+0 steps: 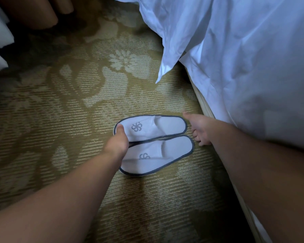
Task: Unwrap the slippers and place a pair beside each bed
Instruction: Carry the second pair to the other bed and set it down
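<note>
Bed (253, 67) fills frame right. On carpet (60, 120) beside it, centre frame, slippers (165, 125) lie side by side, lengthwise left to right. Left hand (118, 140) pinches their toe ends; right hand (199, 130), fingers loosely spread, is just beside the heels.

Hotel bedroom: white-sheeted bed (244, 58), patterned carpet (68, 111), monogrammed slippers (154, 142).

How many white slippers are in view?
2. White cloth slippers with dark trim, side by side on the patterned carpet beside the bed: farther slipper, nearer slipper. Left hand grips the farther slipper's toe.
</note>
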The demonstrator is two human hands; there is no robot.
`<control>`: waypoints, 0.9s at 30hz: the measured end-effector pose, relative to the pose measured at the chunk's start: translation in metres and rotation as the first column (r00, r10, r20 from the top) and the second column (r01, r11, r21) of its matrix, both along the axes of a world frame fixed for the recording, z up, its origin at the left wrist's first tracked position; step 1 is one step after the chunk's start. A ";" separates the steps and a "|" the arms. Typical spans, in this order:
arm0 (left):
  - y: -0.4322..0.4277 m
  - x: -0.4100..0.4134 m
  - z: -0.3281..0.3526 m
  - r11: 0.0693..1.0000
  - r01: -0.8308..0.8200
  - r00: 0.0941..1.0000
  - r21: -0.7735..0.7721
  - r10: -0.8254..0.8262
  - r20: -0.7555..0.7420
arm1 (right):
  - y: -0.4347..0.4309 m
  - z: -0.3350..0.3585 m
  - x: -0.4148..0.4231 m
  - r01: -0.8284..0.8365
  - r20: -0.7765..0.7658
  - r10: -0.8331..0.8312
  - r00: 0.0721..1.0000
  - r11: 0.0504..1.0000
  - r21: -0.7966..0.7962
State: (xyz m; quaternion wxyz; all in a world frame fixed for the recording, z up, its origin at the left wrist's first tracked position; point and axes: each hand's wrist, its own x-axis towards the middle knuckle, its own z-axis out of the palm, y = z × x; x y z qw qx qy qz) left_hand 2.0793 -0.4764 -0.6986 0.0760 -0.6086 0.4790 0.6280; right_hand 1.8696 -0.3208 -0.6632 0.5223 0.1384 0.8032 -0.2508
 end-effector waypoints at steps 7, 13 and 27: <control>0.017 0.013 0.004 0.997 -0.062 0.998 0.049 0.063 -0.020 | 0.008 0.005 0.010 0.056 0.066 -0.055 0.996 0.998 -0.006; 0.016 0.014 -0.002 0.998 -0.056 0.998 0.025 0.057 -0.034 | 0.009 0.004 0.008 0.060 0.063 -0.060 0.996 0.998 -0.003; 0.007 0.064 0.094 0.997 -0.070 0.995 0.029 0.068 0.080 | -0.003 0.062 0.095 0.094 0.069 -0.083 0.994 0.979 -0.182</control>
